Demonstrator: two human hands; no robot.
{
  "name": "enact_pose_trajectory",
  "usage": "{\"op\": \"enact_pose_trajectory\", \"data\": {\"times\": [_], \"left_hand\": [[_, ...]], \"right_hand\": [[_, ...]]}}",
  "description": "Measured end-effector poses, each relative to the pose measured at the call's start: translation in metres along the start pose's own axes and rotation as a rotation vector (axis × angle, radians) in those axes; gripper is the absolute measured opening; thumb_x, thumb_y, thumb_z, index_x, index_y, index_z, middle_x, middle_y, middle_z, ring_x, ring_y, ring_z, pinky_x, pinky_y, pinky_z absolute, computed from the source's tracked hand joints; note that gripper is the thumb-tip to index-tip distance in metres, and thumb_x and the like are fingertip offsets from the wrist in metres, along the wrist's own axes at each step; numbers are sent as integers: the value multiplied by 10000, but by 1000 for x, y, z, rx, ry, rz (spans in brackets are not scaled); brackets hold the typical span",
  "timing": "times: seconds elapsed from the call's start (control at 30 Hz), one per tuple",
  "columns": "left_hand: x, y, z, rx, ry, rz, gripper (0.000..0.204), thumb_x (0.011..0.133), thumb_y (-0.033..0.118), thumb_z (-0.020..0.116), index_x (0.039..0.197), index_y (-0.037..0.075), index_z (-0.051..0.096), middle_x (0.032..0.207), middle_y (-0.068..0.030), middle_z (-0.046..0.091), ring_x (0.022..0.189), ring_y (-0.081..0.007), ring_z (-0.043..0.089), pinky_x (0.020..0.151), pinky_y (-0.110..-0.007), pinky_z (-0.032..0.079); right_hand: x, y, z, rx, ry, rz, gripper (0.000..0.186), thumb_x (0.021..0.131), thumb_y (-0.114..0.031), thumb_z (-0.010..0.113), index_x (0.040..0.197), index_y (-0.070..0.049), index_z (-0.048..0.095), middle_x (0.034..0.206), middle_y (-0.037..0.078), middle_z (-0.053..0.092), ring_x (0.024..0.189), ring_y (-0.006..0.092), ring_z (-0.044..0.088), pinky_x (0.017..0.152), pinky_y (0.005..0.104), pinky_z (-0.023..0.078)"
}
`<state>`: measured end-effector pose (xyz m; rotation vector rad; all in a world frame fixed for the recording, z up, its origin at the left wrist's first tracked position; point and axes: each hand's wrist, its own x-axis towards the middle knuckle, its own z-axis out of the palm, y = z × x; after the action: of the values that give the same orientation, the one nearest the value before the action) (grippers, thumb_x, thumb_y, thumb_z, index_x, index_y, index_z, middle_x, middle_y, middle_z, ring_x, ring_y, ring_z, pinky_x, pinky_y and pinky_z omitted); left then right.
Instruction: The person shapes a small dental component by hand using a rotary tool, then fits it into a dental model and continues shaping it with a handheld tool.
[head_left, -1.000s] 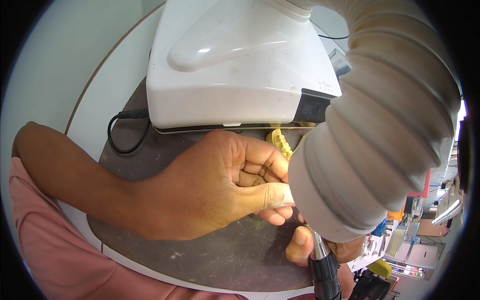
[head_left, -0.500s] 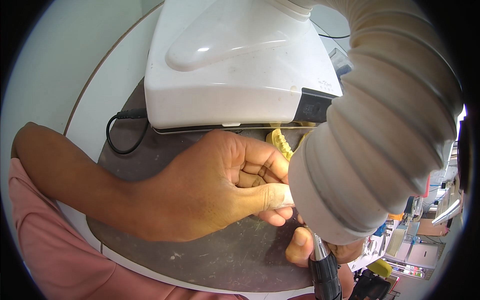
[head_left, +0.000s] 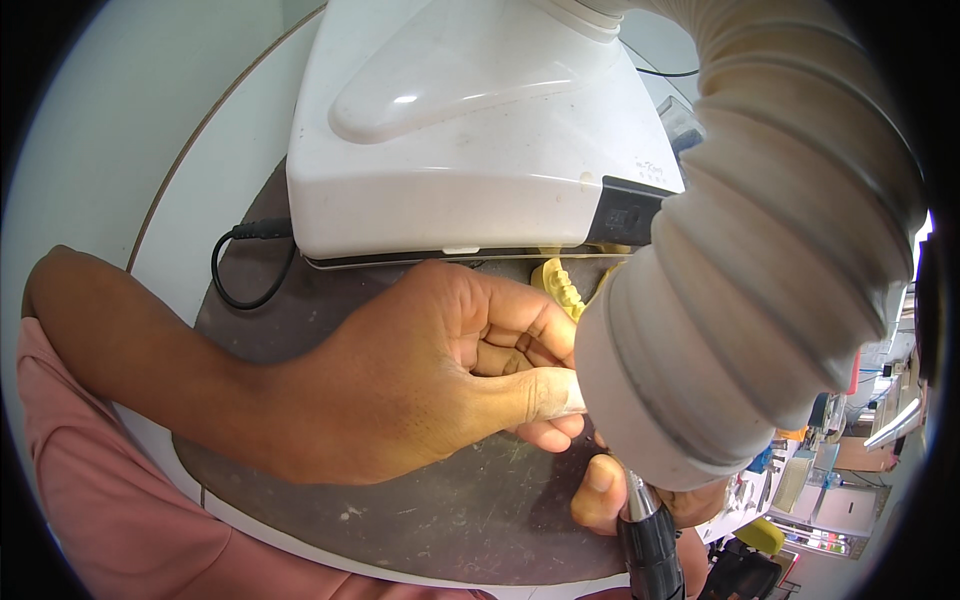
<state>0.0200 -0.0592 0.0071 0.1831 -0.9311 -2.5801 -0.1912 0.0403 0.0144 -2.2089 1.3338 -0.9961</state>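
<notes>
My left hand (head_left: 440,375) reaches in from the left over the dark mat, its fingers curled and the thumb pressed forward. Its fingertips vanish behind the mouth of a grey corrugated suction hose (head_left: 740,300), so whatever they pinch is hidden. Below the hose mouth, my right hand (head_left: 600,495) grips a black and silver rotary handpiece (head_left: 652,540), tip pointing up toward the left fingertips. The hose covers the handpiece's tip. A yellow dental model (head_left: 558,287) lies just beyond my left fingers, partly covered by the hose.
A large white machine (head_left: 450,190) stands behind the hands, with a black cable (head_left: 222,270) plugged in at its left side. Under everything lies a dark grey mat (head_left: 400,530) on a white table with a curved edge. Cluttered benches (head_left: 830,470) show at the far right.
Almost nothing differs. The view has shifted very slightly; both hands, the handpiece and the hose keep their places.
</notes>
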Motion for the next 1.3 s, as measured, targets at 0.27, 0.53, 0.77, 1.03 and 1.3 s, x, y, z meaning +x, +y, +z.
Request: {"op": "enact_pose_trajectory", "data": {"times": [0.27,0.53,0.77,1.03,1.3], "left_hand": [[2,-3,-6,24,-55,36,127,899,68,607,926,-53,576,908,-72,620,866,-98,636,829,-222,538],[11,19,30,336,269,-318,110,894,60,603,918,-47,587,906,-67,619,851,-89,629,819,-218,533],[6,-6,5,199,115,-114,105,899,48,596,936,-49,583,906,-69,623,848,-92,626,811,-222,537],[7,-14,1,18,31,45,92,900,38,587,933,-47,575,893,-70,620,841,-105,627,799,-228,545],[6,-12,2,19,61,-32,80,896,32,587,921,-38,556,903,-77,624,838,-110,632,787,-230,553]], "right_hand": [[-1,2,1,4,19,-5,216,692,-73,757,849,0,626,675,80,636,607,163,613,554,275,473],[-3,5,-1,14,45,-9,204,689,-61,753,842,0,632,665,72,632,596,154,605,546,269,464],[-4,2,5,13,56,-12,195,686,-50,749,836,0,637,656,66,628,587,147,598,539,264,456],[-4,5,4,19,76,-18,184,683,-38,745,830,1,643,645,58,624,576,138,590,531,259,448],[-6,5,5,20,98,-22,174,679,-27,741,823,1,648,634,51,619,566,129,582,523,253,439]]}}
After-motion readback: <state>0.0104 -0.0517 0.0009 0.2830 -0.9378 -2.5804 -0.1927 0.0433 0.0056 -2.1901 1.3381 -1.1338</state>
